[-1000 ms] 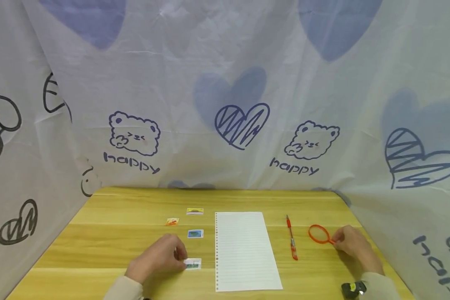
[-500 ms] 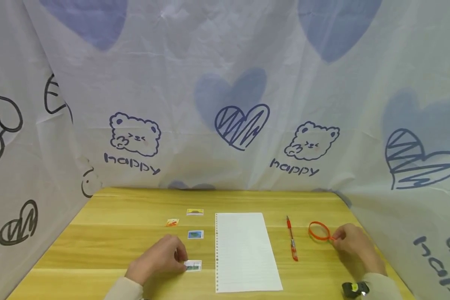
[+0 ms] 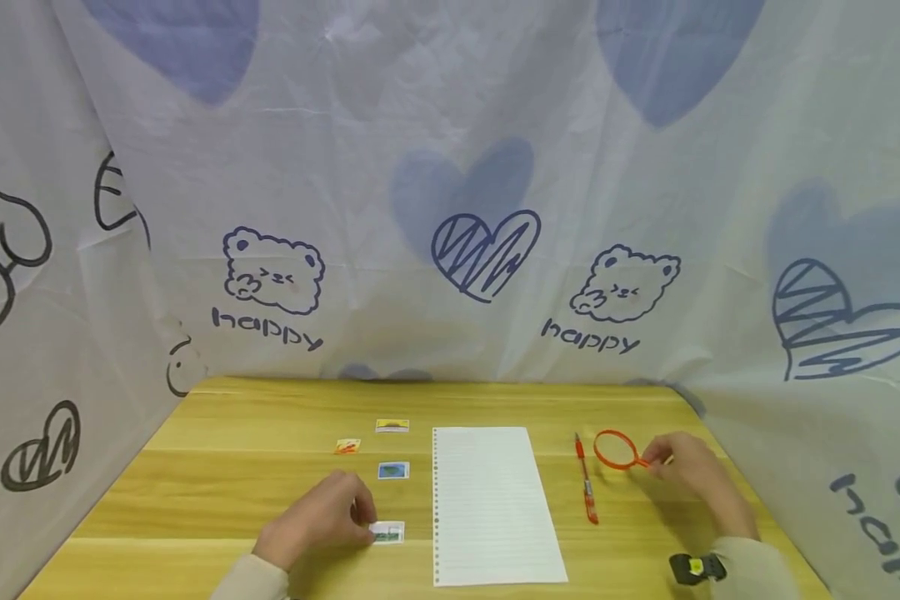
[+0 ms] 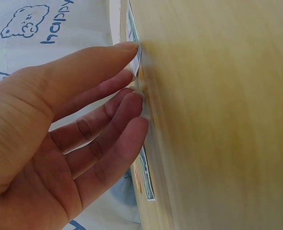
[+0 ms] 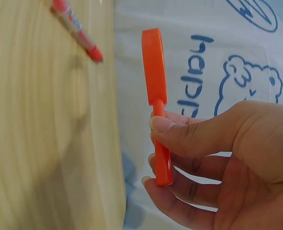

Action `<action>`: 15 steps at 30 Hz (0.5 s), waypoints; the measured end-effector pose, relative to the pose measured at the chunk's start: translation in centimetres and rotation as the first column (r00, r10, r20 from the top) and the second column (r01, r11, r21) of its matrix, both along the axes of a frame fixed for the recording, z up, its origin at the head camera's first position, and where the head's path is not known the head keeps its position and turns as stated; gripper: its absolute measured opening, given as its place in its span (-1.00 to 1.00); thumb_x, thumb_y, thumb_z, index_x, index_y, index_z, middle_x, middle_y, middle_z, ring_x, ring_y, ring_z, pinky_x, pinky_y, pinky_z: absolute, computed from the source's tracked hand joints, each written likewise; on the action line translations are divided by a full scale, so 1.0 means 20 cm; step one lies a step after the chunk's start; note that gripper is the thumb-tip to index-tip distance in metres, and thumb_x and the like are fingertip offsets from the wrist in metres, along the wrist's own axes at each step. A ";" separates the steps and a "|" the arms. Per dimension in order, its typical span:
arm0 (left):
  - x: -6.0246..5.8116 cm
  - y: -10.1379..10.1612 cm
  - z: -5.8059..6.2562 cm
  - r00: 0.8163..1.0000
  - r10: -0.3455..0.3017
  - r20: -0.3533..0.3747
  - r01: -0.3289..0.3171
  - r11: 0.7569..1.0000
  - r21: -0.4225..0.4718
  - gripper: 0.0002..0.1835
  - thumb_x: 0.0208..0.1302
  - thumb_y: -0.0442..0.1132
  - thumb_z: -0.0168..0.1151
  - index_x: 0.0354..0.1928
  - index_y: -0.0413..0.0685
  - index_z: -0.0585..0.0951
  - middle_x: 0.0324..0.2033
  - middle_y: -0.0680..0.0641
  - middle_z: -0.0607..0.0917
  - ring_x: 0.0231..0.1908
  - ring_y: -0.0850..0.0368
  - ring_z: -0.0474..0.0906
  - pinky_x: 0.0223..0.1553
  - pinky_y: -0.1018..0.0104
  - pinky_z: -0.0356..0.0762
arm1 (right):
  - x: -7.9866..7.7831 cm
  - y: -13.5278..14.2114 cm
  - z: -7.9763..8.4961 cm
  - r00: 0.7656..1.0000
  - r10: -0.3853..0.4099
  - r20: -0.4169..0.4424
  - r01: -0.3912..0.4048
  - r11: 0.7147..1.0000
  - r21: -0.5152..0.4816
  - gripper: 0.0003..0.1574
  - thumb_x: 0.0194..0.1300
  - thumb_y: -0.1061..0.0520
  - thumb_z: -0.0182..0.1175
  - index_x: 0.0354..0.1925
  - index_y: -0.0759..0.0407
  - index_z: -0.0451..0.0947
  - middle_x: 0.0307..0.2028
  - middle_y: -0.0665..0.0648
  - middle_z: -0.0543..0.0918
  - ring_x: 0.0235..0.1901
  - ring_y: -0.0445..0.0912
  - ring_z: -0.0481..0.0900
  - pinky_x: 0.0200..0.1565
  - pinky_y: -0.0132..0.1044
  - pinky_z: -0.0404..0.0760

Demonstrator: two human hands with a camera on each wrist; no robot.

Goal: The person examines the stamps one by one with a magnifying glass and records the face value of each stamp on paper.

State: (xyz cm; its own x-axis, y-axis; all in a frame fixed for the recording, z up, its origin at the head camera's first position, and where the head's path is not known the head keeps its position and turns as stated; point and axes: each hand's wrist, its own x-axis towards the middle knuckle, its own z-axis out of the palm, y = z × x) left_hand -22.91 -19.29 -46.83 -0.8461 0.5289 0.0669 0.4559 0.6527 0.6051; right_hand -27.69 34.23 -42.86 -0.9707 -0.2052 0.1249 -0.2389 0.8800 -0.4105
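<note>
In the head view my left hand (image 3: 326, 515) is at the left edge of a small green-and-white stamp (image 3: 387, 532) low over the table. The left wrist view shows the thumb and index fingertip pinching this stamp (image 4: 134, 36), its other fingers loosely curled near the wood. My right hand (image 3: 693, 468) grips the handle of a red-orange magnifying glass (image 3: 616, 450), held above the table. In the right wrist view thumb and fingers wrap the magnifying glass (image 5: 154, 67) handle, its round frame seen edge-on.
Lined paper (image 3: 495, 508) lies mid-table, with a red pen (image 3: 587, 481) to its right. Left of the paper lie a blue stamp (image 3: 393, 471), a yellow stamp (image 3: 392, 426) and an orange stamp (image 3: 347, 447). Patterned white cloth (image 3: 390, 333) hangs behind and at both sides.
My right hand has lifted the magnifying glass off the table and moved it left, toward the pen. The left hand stays at the green-and-white stamp.
</note>
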 end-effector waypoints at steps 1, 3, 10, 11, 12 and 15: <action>0.00 0.00 0.00 1.000 -0.001 -0.003 0.001 1.000 -0.001 -0.87 -0.01 -0.32 0.60 -0.41 -0.07 0.79 -0.45 0.05 0.77 -0.45 0.38 0.52 -0.39 0.45 0.55 | 0.00 -0.01 0.00 1.000 -0.003 0.008 0.003 1.000 -0.001 -0.92 0.17 0.35 0.39 -0.36 0.22 0.70 -0.41 0.04 0.72 -0.37 -0.13 0.58 -0.28 -0.19 0.56; 0.00 0.00 0.00 1.000 -0.002 -0.011 0.002 1.000 -0.002 -0.87 -0.02 -0.33 0.59 -0.41 -0.06 0.79 -0.45 0.05 0.77 -0.45 0.38 0.52 -0.39 0.46 0.54 | -0.01 -0.04 0.01 1.000 -0.004 0.025 0.004 1.000 -0.008 -0.92 0.17 0.35 0.39 -0.34 0.22 0.70 -0.41 0.03 0.71 -0.37 -0.14 0.56 -0.29 -0.20 0.55; 0.00 0.00 0.00 1.000 -0.003 -0.021 0.003 1.000 0.003 -0.87 -0.04 -0.35 0.58 -0.42 -0.08 0.79 -0.46 0.04 0.77 -0.46 0.37 0.53 -0.39 0.46 0.54 | -0.02 -0.16 0.04 0.999 0.018 0.034 -0.017 0.999 -0.029 -0.94 0.19 0.35 0.40 -0.33 0.25 0.72 -0.41 0.04 0.72 -0.38 -0.16 0.56 -0.32 -0.28 0.53; 0.00 0.00 0.00 1.000 -0.003 -0.021 0.003 1.000 0.002 -0.87 -0.04 -0.36 0.58 -0.42 -0.08 0.79 -0.46 0.04 0.77 -0.46 0.38 0.53 -0.39 0.46 0.55 | -0.02 -0.18 0.05 0.999 0.021 0.034 -0.020 0.999 -0.031 -0.94 0.19 0.35 0.40 -0.33 0.25 0.72 -0.41 0.04 0.72 -0.38 -0.16 0.56 -0.33 -0.28 0.53; 0.00 0.00 0.00 1.000 -0.002 -0.020 0.002 1.000 0.001 -0.87 -0.04 -0.36 0.58 -0.42 -0.08 0.79 -0.46 0.04 0.76 -0.46 0.38 0.52 -0.39 0.46 0.55 | -0.02 -0.20 0.05 0.999 0.023 0.032 -0.022 0.999 -0.030 -0.94 0.19 0.35 0.40 -0.33 0.25 0.72 -0.41 0.05 0.72 -0.38 -0.16 0.56 -0.33 -0.27 0.52; 0.00 0.00 0.00 1.000 0.001 -0.018 -0.001 1.000 0.001 -0.87 -0.03 -0.35 0.58 -0.41 -0.08 0.79 -0.46 0.05 0.76 -0.46 0.39 0.51 -0.39 0.46 0.55 | -0.02 -0.26 0.06 0.999 0.011 0.032 -0.010 1.000 -0.028 -0.92 0.17 0.34 0.42 -0.35 0.20 0.73 -0.41 0.02 0.72 -0.38 -0.17 0.55 -0.32 -0.25 0.52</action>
State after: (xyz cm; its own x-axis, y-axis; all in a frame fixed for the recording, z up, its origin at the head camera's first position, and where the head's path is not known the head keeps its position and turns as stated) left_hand -22.94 -19.24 -46.91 -0.8452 0.5281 0.0823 0.4661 0.6528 0.5972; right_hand -28.15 29.00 -41.66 -0.9722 -0.2121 0.0989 -0.2339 0.8659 -0.4422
